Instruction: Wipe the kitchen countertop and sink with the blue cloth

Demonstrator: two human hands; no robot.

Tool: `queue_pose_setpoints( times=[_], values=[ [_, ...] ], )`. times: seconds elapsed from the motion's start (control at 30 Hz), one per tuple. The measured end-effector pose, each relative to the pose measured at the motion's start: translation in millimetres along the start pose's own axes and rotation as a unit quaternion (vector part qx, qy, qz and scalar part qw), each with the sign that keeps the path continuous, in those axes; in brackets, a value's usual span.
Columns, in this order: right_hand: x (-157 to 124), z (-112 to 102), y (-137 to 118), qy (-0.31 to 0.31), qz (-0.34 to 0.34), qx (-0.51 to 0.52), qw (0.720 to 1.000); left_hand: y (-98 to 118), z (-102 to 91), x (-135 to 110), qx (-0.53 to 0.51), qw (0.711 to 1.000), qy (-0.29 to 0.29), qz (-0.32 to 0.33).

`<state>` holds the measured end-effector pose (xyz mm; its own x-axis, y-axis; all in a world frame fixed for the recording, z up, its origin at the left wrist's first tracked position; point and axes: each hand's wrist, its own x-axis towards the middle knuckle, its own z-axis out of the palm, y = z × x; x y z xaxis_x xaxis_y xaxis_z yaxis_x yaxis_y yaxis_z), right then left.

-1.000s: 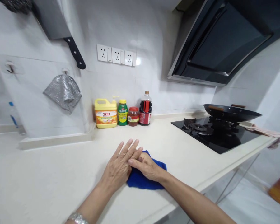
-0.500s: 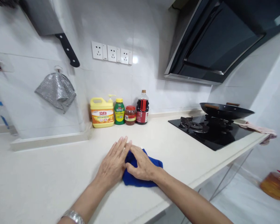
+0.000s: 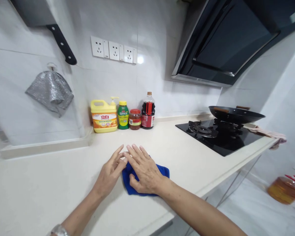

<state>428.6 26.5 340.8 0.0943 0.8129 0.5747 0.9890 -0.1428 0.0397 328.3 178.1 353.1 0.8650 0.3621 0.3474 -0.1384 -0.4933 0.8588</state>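
Observation:
A blue cloth [image 3: 162, 171] lies flat on the pale countertop [image 3: 51, 183] near its front edge. My right hand [image 3: 142, 168] rests palm down on top of the cloth with its fingers stretched out, covering most of it. My left hand [image 3: 109, 172] lies beside the cloth's left edge, fingers spread and tips touching the counter next to the right hand's fingertips. Neither hand grips anything.
A yellow detergent jug [image 3: 104, 116], a green bottle [image 3: 123, 115], a red-lidded jar [image 3: 135, 119] and a dark sauce bottle [image 3: 147, 110] stand against the wall. A black wok [image 3: 236, 114] sits on the gas hob [image 3: 221, 137] at right. A knife [image 3: 61, 44] and a silver cloth [image 3: 50, 91] hang on the wall.
My right hand has flattened and spread over the blue cloth. My left hand slid off it to its left side. The view has shifted a little to the right.

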Motion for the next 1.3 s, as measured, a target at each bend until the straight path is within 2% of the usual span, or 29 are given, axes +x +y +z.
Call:
queue_pose_setpoints(
  times=[0.1,0.17,0.23,0.33,0.43,0.73,0.87,1.0,1.13,1.3],
  values=[
    [0.6,-1.3,-3.1,-0.01,-0.001,0.004,1.0,-4.5,2.1,-0.6,0.119,0.987,0.045,0.097],
    [0.5,-0.4,-4.4,-0.008,0.004,0.008,1.0,-5.6,3.2,-1.1,0.206,0.956,0.083,0.193],
    [-0.2,2.0,-4.8,0.002,0.011,0.009,1.0,-3.5,3.6,-2.0,0.275,0.911,0.103,0.291],
    [-2.0,7.5,-3.1,0.018,0.003,0.005,1.0,3.4,4.0,-4.5,0.306,0.861,0.084,0.396],
    [-3.3,12.7,-0.2,0.041,-0.018,-0.015,0.999,9.6,5.6,-7.3,0.287,0.846,0.051,0.446],
    [-3.7,17.4,1.1,0.068,-0.035,-0.069,0.995,8.9,5.4,-9.0,0.276,0.838,0.022,0.47],
    [-3.4,16.4,-0.3,0.071,-0.025,-0.057,0.996,5.3,7.2,-8.9,0.274,0.85,0.009,0.45],
    [-1.4,12.6,-1.7,0.04,-0.029,-0.067,0.997,4.6,8.3,-9.4,0.263,0.874,-0.009,0.408],
    [1.9,9.0,-3.2,-0.008,-0.019,-0.081,0.997,7.5,8.5,-10.9,0.25,0.887,-0.022,0.387],
    [5.3,7.3,-4.0,-0.04,0.006,-0.076,0.996,10.1,11.1,-13.9,0.238,0.903,-0.035,0.357]
  ],
)
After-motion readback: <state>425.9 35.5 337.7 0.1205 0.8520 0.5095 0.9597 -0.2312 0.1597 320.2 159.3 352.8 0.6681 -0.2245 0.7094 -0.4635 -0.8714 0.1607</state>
